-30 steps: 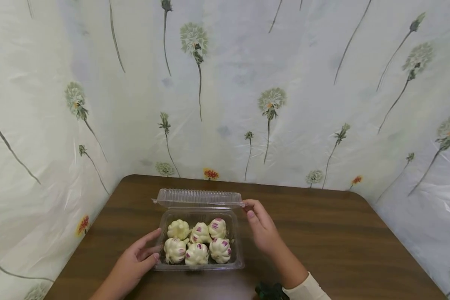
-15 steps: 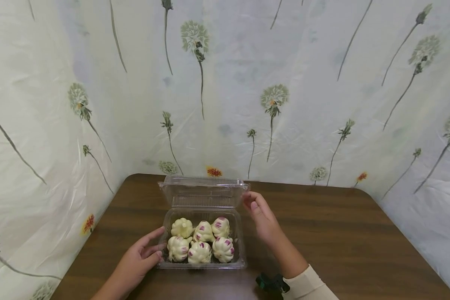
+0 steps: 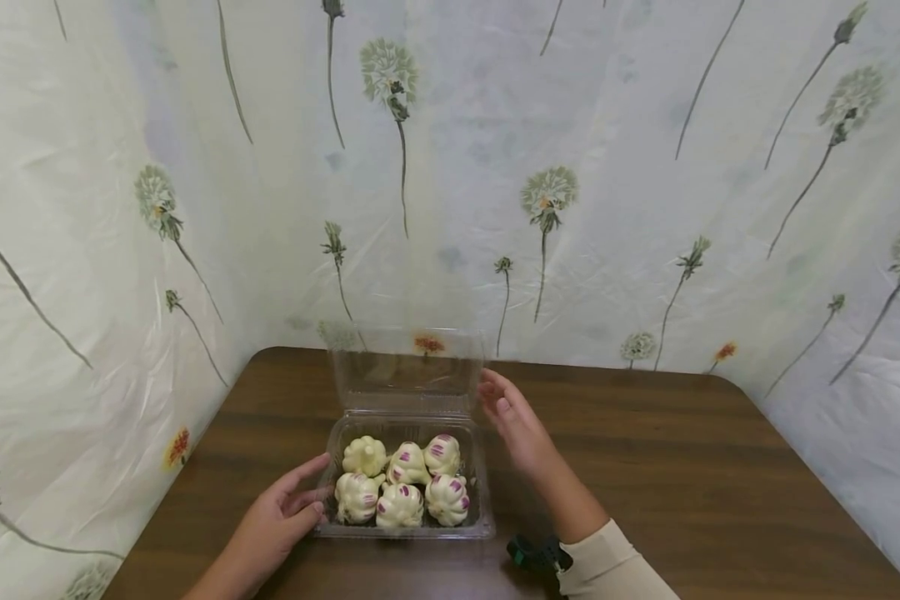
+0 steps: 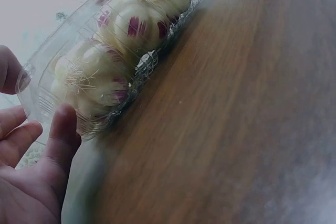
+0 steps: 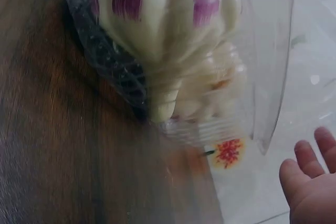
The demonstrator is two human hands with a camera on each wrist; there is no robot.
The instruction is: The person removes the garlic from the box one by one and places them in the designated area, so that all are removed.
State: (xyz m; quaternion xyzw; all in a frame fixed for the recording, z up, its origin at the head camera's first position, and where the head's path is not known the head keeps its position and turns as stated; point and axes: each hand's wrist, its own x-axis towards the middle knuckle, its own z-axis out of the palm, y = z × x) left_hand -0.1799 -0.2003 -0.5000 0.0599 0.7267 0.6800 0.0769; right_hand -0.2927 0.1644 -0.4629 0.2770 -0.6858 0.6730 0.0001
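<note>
A clear plastic clamshell container (image 3: 487, 527) sits on the table with several garlic bulbs (image 3: 401, 506) inside, cream with purple streaks. Its transparent lid (image 3: 408, 367) stands raised at the back, hinged to the base. My left hand (image 3: 273, 521) rests at the container's left side, forefinger and thumb spread along the edge. In the left wrist view, that thumb (image 4: 62, 135) lies against the near corner, while other fingers stand off it. My right hand (image 3: 519, 421) is beside the lid's right edge. Its fingers (image 5: 310, 158) look extended and apart from the plastic in the right wrist view.
The brown wooden table (image 3: 645, 483) has rounded far corners. A pale curtain or sheet (image 3: 450, 167) printed with dandelions surrounds it at the back and sides. A dark strap-like item (image 3: 536, 552) lies by the right sleeve (image 3: 615, 567).
The lid has swung up and back from half-raised to about upright. My right hand has moved slightly away with it and its fingers have come off the lid. The left hand stays at the container's edge.
</note>
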